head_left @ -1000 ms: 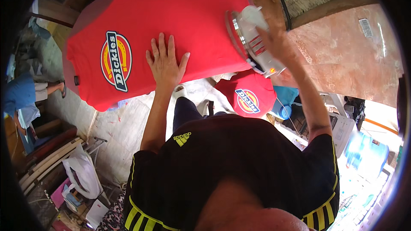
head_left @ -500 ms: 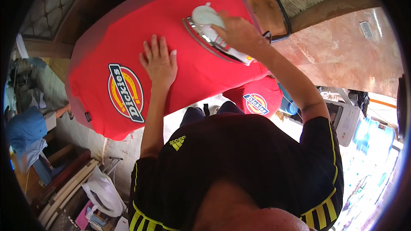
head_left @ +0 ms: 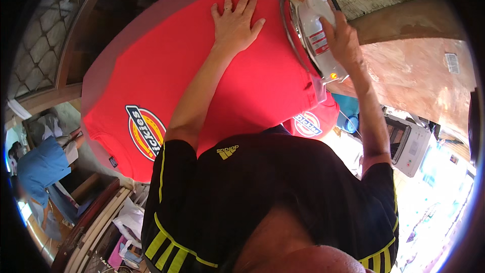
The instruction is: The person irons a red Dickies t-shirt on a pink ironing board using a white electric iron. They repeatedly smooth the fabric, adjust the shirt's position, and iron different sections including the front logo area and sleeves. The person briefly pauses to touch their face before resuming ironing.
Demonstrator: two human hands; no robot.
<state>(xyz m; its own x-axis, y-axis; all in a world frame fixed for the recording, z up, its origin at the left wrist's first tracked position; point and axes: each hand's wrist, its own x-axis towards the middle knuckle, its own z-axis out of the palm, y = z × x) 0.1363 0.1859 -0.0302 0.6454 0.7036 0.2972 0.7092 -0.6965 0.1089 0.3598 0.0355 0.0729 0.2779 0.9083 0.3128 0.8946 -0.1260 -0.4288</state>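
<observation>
- Red cloth garment (head_left: 166,71), spread over a board with a maroon border (head_left: 103,73) in front of me; printed emblem (head_left: 146,132) in its lower left part, partly covered by my sleeve.
- My left hand (head_left: 236,29): flat on the cloth near the far edge, fingers spread, gripping nothing.
- My right hand (head_left: 347,45): closed round the handle of the white iron (head_left: 317,38), at the board's right end by the garment's edge; orange light (head_left: 333,76) lit.
- Garment, my guess: light, soft, limp, shifts and creases easily. Best held by a flat palm on plain cloth or pinched at a hem; emblem probably stiffer, maybe heat-shy.
- Iron, my guess: heavier, rigid, slides easily, likely hot underneath. Take it by the top handle only, fingers clear of the metal base.
- Second red cloth (head_left: 326,111) below the board; can't tell what supports it.
</observation>
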